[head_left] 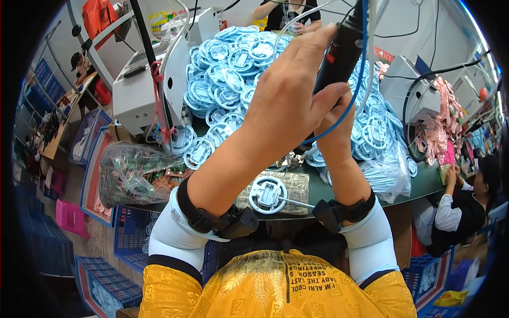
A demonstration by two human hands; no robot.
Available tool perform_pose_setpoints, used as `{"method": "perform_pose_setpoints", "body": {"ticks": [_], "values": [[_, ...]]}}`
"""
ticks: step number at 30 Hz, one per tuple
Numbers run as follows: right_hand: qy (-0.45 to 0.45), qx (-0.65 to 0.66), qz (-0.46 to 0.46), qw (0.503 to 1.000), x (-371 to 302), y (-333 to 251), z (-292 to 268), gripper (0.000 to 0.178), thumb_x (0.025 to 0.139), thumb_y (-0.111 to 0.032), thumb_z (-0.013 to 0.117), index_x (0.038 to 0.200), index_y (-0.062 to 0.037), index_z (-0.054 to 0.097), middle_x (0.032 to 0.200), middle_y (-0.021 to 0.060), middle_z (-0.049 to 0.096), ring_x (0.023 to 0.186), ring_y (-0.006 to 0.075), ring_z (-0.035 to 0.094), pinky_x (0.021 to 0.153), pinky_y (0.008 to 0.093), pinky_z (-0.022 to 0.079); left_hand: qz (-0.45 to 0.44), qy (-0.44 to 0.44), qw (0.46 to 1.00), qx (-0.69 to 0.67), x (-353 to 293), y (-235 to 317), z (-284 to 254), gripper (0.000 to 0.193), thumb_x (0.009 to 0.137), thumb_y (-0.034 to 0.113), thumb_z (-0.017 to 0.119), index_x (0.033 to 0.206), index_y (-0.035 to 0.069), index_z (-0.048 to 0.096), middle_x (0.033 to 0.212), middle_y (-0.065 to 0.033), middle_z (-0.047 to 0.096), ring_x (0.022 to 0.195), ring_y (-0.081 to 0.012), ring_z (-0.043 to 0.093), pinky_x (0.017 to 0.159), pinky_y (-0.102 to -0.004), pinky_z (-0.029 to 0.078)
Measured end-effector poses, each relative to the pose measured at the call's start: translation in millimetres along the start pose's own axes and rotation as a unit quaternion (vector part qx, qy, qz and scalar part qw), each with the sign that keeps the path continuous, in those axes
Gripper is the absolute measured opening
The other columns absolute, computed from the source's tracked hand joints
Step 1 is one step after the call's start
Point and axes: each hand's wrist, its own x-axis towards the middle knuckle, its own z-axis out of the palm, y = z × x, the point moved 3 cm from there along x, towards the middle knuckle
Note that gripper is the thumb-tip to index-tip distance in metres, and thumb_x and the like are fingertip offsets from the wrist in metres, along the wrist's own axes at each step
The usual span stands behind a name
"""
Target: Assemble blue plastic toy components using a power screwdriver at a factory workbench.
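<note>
Hands on the hanging screwdriver

Wristbands with black units sat on both our forearms, above white sleeves and a yellow shirt (275,289). Just beyond them, near the table (429,183) edge, one round white-and-blue part (268,194) lay on a clear bag, with a thin metal rod beside it. We raised both hands above it. Our left hand (289,98) wrapped its fingers around the black electric screwdriver (339,53), which hung tilted on its blue cable (356,93). Our right hand (336,132) sat just below and behind the left, touching the tool's lower end; how its fingers lay we could not tell, since the left hand covered them. To our left a clear bag of green circuit boards (132,172) rested at the table edge. Farther back rose a big heap of the same blue-white parts (233,58), flanked by grey machines (138,90). Another person (461,209) sat at the right
</note>
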Motion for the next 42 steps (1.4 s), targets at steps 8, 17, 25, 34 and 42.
{"method": "perform_pose_setpoints", "body": {"ticks": [8, 17, 25, 34, 42], "values": [[-0.005, 0.146, 0.070, 0.987, -6, -22, 3, 0.040, 0.086, -0.004, 0.068, 0.122, 0.0048, 0.052, 0.079, 0.0048, 0.060, 0.062, 0.0137, 0.063, 0.061, 0.0256, 0.050, -0.038, 0.053, 0.997, 0.029, -91, 1, -61, 0.024, 0.079, -0.005, 0.072, 0.100, 0.001, 0.064, 0.092, -0.0120, 0.061, 0.079, -0.0253, 0.060, 0.069, -0.0320, 0.049], [0.004, 0.033, 0.021, 0.999, -15, -7, 24, 0.047, 0.079, -0.017, 0.077, 0.116, -0.0001, 0.052, 0.090, 0.0067, 0.059, 0.078, 0.0149, 0.060, 0.068, 0.0282, 0.050, 0.043, 0.073, 0.996, -0.011, -19, 16, -33, 0.043, 0.083, -0.005, 0.071, 0.124, -0.003, 0.058, 0.110, -0.0169, 0.065, 0.100, -0.0262, 0.067, 0.082, -0.0317, 0.053], [-0.022, -0.026, -0.063, 0.997, -13, -14, 27, 0.047, 0.083, -0.020, 0.076, 0.119, -0.0002, 0.052, 0.098, 0.0087, 0.065, 0.086, 0.0184, 0.064, 0.075, 0.0295, 0.052, 0.155, 0.063, 0.985, -0.036, -3, -10, -13, 0.054, 0.094, 0.023, 0.064, 0.132, -0.011, 0.046, 0.092, -0.0191, 0.068, 0.079, -0.0223, 0.067, 0.072, -0.0323, 0.052], [0.015, 0.123, 0.026, 0.992, 7, -3, 14, 0.040, 0.081, -0.014, 0.079, 0.111, -0.0011, 0.056, 0.081, 0.0017, 0.060, 0.070, 0.0094, 0.059, 0.062, 0.0233, 0.048, 0.103, 0.171, 0.978, -0.055, -35, 9, -31, 0.061, 0.074, 0.006, 0.075, 0.129, -0.002, 0.051, 0.112, -0.0203, 0.060, 0.091, -0.0368, 0.061, 0.076, -0.0417, 0.052], [0.022, 0.008, -0.058, 0.998, -7, 5, 23, 0.033, 0.083, -0.016, 0.074, 0.105, -0.0021, 0.054, 0.085, 0.0039, 0.060, 0.075, 0.0134, 0.058, 0.069, 0.0288, 0.047, 0.043, 0.043, 0.997, 0.042, 15, 14, -31, 0.061, 0.080, 0.008, 0.071, 0.132, -0.012, 0.046, 0.114, -0.0280, 0.059, 0.104, -0.0401, 0.058, 0.092, -0.0406, 0.047]]}}
